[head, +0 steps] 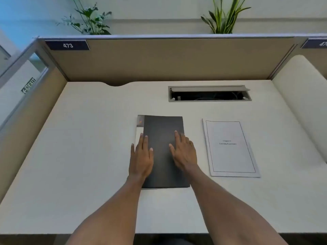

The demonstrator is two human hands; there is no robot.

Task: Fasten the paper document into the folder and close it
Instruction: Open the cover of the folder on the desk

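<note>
White desk (88, 138): closed folder (162, 124) under both flat, unclenched hands, left hand (141, 156), right hand (184, 152); paper document (230, 147) rightward.

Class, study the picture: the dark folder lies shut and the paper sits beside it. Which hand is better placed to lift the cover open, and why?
Probably the right hand: it lies flat by the folder's free right edge, nearest the paper document. The left hand rests along the spine side, better suited to steadying.
</note>
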